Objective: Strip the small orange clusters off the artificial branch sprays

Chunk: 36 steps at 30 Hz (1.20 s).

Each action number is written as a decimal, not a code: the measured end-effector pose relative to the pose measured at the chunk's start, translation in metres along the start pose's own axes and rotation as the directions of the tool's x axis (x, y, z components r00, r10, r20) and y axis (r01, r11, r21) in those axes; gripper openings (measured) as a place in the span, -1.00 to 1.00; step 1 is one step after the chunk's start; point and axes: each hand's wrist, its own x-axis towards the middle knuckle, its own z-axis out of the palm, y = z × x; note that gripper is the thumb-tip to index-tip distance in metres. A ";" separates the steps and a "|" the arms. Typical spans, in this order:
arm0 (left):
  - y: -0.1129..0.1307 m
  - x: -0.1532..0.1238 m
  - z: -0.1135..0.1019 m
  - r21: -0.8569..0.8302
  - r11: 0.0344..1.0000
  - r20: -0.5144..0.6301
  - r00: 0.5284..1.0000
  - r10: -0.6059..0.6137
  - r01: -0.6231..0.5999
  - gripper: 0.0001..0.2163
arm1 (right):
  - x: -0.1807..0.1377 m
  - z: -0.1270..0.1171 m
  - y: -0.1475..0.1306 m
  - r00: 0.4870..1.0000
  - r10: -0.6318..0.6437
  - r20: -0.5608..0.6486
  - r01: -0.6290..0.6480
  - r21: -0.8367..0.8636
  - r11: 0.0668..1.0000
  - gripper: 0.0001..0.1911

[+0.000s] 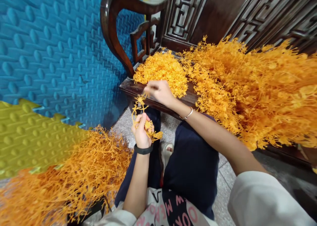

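My left hand (142, 132) is closed around a thin orange plastic flower sprig (135, 112), with some of its blossoms sticking out below the fingers. The sprig's looped stems rise from the thumb toward my right hand (159, 90). That hand is bent in a pinch at the upper end of the sprig, its fingertips smeared by motion. Just behind it, a heap of loose orange plastic blossoms (164, 69) lies on a dark wooden bench (158, 102).
A large pile of orange flower sprigs (260, 90) covers the bench to the right. Bare orange stems (99, 163) fill the lower left. The curved wooden armrest (107, 24) stands before a blue foam mat (61, 51); a yellow-green mat (32, 137) joins it below.
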 end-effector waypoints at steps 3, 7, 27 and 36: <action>-0.003 -0.005 -0.002 0.015 1.000 0.005 1.000 -0.016 0.016 -0.71 | 0.026 -0.036 0.034 0.892 0.050 -0.450 -0.081 -0.050 0.995 -0.63; -0.009 -0.005 -0.002 0.063 0.996 0.095 0.993 -0.066 0.060 -0.73 | 0.042 -0.071 0.084 0.800 0.065 -0.597 -0.184 -0.139 0.973 -0.62; -0.016 0.001 -0.002 0.269 0.963 0.170 0.982 -0.084 0.036 -0.71 | -0.014 -0.021 0.004 0.763 0.006 0.646 -0.240 0.276 0.931 -0.67; -0.012 0.013 -0.009 0.254 0.967 0.132 0.991 -0.037 0.003 -0.72 | -0.007 0.007 0.002 0.951 0.194 0.239 -0.236 0.159 0.959 -0.81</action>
